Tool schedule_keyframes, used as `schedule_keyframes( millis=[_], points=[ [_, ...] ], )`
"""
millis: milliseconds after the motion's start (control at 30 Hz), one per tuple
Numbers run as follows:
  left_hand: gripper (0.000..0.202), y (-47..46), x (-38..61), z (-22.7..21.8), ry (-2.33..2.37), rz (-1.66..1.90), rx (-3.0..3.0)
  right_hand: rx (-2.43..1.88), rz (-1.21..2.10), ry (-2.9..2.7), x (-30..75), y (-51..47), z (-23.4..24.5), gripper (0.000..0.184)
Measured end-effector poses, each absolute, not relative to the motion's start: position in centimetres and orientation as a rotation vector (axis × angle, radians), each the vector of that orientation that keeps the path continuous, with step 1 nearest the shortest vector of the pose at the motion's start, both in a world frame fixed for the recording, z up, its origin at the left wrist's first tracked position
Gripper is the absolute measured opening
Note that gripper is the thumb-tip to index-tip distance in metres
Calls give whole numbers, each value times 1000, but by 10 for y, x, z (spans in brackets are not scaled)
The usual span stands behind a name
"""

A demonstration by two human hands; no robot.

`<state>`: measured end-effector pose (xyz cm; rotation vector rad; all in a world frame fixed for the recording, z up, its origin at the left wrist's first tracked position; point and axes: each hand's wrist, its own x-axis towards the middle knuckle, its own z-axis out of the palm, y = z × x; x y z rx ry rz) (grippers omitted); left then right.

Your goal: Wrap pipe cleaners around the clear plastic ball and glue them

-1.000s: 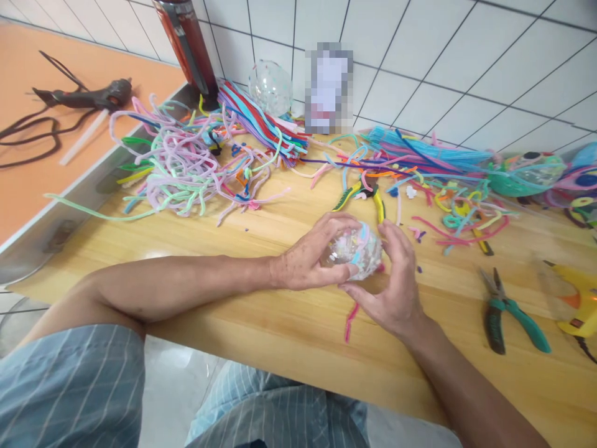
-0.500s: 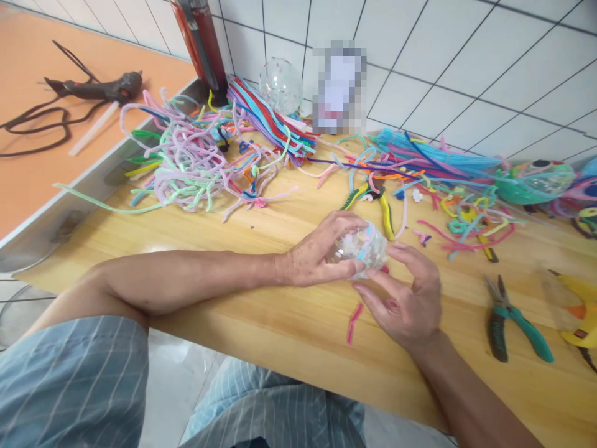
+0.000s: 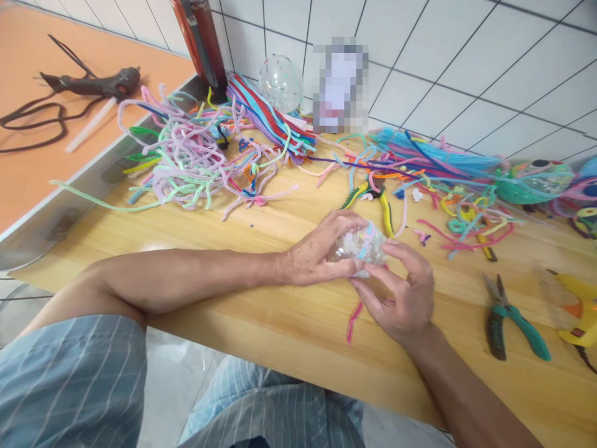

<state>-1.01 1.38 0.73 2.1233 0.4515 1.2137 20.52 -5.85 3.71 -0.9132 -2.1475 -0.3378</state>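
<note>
A clear plastic ball (image 3: 368, 244) with pale and coloured bits on or in it is between my hands, just over the wooden table. Wrapped around its left side, my left hand (image 3: 321, 252) grips it with thumb and fingers. My right hand (image 3: 403, 289) curves around the right side, fingertips against the ball; its thumb is at the lower edge. Below lies a short dark-pink pipe cleaner piece (image 3: 353, 323). Just behind the ball are yellow-and-black handled pliers (image 3: 386, 211), partly covered by pipe cleaners.
Left, a tangle of pipe cleaners (image 3: 191, 155); behind it, a bundle (image 3: 275, 121) and another clear ball (image 3: 280, 84). A glue gun (image 3: 97, 84) lies on the orange surface. Green-handled pliers (image 3: 506, 317) and a yellow tool (image 3: 581, 311) lie right. Blue pipe cleaners (image 3: 433, 155) line the wall.
My right hand has moved slightly left and in, so its fingertips now meet the ball's right side. My left hand keeps its hold, and the view has shifted a little.
</note>
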Motion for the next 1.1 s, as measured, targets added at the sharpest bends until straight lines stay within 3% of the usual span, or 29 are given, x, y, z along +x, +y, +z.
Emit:
schedule_keyframes(
  millis=[567,767,1100],
  points=[
    [65,15,-5,1,441,1255,2160,-952,-376,-2173,208,-57,35,42],
    [88,17,-6,-1,402,1247,2182,-993,-372,-2153,208,-58,35,40],
    [82,17,-7,0,397,1219,2217,-992,-335,-2159,208,-57,35,47]
  ],
)
